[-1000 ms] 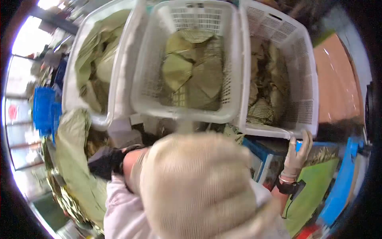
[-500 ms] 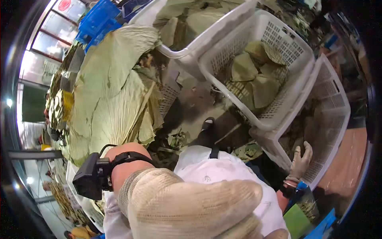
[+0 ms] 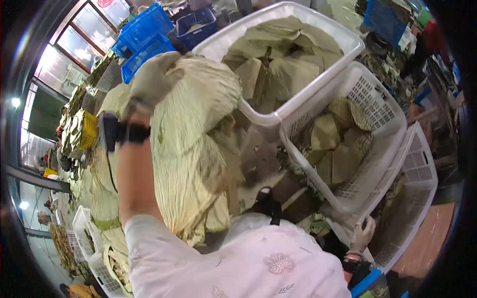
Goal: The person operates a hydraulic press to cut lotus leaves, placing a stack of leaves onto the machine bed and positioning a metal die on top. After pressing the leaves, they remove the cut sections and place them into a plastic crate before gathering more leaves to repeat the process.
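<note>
My left hand (image 3: 158, 79), in a pale knitted glove and blurred by motion, is at the top of a tall pile of large dried lotus leaves (image 3: 184, 149). It overlaps the upper edge of the top leaf, but its fingers are too smeared to show a grip. A dark device on a strap (image 3: 121, 131) sits on that wrist. My right hand (image 3: 362, 235), also gloved, is low on the right beside a white perforated basket (image 3: 392, 258). Its fingers point up and are apart, and nothing shows in them.
A white tub (image 3: 278, 118) holding folded leaves stands ahead. Beside it, another white basket (image 3: 343, 198) contains several cut leaf pieces (image 3: 325, 133). Blue crates (image 3: 146, 32) are stacked at the back left, near a yellow crate (image 3: 88, 130). Leaf scraps lie on the floor.
My left hand has moved from close in front of my body out to the far end of the leaf pile. My right hand has moved slightly down and left at the basket.
</note>
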`<action>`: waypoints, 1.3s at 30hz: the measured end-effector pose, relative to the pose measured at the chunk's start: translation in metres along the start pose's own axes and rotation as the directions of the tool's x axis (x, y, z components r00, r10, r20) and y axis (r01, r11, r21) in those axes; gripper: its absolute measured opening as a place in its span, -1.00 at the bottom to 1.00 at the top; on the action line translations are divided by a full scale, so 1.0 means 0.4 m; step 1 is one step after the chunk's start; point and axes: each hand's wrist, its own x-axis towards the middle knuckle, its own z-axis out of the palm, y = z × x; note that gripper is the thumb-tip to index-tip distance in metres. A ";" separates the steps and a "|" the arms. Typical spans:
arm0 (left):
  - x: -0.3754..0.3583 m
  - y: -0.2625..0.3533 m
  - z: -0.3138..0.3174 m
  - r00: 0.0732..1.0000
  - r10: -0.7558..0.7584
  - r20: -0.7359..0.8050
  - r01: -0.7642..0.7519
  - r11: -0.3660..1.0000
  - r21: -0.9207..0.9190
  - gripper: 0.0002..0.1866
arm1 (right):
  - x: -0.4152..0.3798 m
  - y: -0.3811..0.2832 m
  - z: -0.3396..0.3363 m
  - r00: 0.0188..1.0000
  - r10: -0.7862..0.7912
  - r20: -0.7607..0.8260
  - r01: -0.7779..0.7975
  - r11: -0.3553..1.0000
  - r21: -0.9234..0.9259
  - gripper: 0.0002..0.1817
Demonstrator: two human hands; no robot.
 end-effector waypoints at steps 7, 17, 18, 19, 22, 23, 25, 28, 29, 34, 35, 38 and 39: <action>0.269 -0.425 0.236 0.843 -0.422 0.333 0.133 0.763 0.632 -0.45 | -0.004 -0.200 0.087 0.969 0.068 0.237 -0.038 0.991 -0.128 -0.55; 0.403 -0.583 0.448 0.682 -0.393 0.617 -0.033 0.826 0.563 -0.43 | 0.045 -0.277 0.119 0.952 -0.171 0.255 0.229 0.949 -0.218 -0.62; 0.398 -0.602 0.457 0.700 -0.368 0.613 -0.028 0.843 0.538 -0.48 | 0.051 -0.287 0.120 0.951 -0.171 0.257 0.231 0.947 -0.222 -0.62; 0.394 -0.620 0.463 0.721 -0.340 0.604 -0.026 0.858 0.514 -0.54 | 0.057 -0.295 0.125 0.943 -0.188 0.275 0.248 0.947 -0.205 -0.62; 0.387 -0.655 0.471 0.772 -0.293 0.564 -0.028 0.871 0.491 -0.68 | 0.068 -0.332 0.139 0.929 -0.216 0.301 0.278 0.944 -0.178 -0.62; 0.382 -0.640 0.454 0.780 -0.296 0.552 -0.018 0.870 0.492 -0.66 | 0.068 -0.342 0.143 0.923 -0.225 0.312 0.287 0.943 -0.171 -0.62; 0.377 -0.606 0.420 0.800 -0.303 0.518 0.010 0.870 0.493 -0.61 | 0.067 -0.355 0.150 0.921 -0.216 0.324 0.282 0.944 -0.172 -0.62; 0.394 -0.586 0.409 0.721 -0.342 0.603 -0.099 0.810 0.578 -0.57 | 0.068 -0.373 0.155 0.918 -0.200 0.342 0.267 0.950 -0.161 -0.62; 0.404 -0.571 0.402 0.682 -0.387 0.621 -0.122 0.776 0.618 -0.48 | 0.066 -0.376 0.153 0.916 -0.190 0.353 0.255 0.955 -0.149 -0.62; 0.306 -0.563 0.320 0.930 -0.080 0.358 -0.143 0.819 0.556 -0.41 | 0.052 -0.365 0.159 0.915 -0.169 0.367 0.255 0.946 -0.201 -0.63; 0.302 -0.552 0.292 0.887 -0.156 0.434 -0.079 0.876 0.476 -0.35 | 0.050 -0.358 0.163 0.915 -0.151 0.374 0.246 0.944 -0.220 -0.63; 0.281 -0.465 0.199 0.834 -0.244 0.494 0.018 0.909 0.417 -0.25 | 0.052 -0.357 0.172 0.897 -0.148 0.416 0.262 0.937 -0.233 -0.63; 0.276 -0.452 0.184 0.844 -0.234 0.482 0.021 0.913 0.407 -0.29 | 0.054 -0.371 0.174 0.897 -0.148 0.416 0.262 0.937 -0.232 -0.63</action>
